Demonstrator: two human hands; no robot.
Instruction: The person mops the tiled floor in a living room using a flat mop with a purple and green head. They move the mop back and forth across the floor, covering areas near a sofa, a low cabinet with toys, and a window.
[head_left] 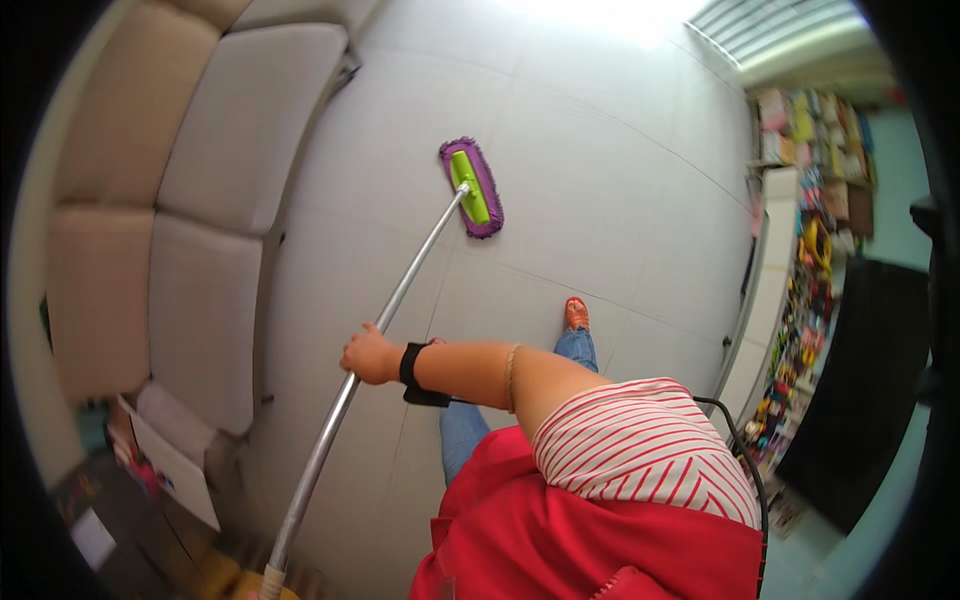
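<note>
My right hand (370, 356) is closed around the middle of the silver handle of a mop (402, 287). The arm reaches across my body from the right, with a black band (411, 375) at the wrist. The handle slants from the lower left up to the flat mop head (483, 200), which lies on the floor. That head has a purple shaggy pad and a bright green plate. A beige grip (271, 580) covers the handle's near end at the lower edge. My left hand is not visible.
Grey-beige sofa seats (235, 130) line the left side. Pale tiled floor (600, 180) spreads ahead. To the right stand a low white cabinet (765, 270), crowded small items and a black screen (860, 380). My sandalled foot (576, 313) is on the floor.
</note>
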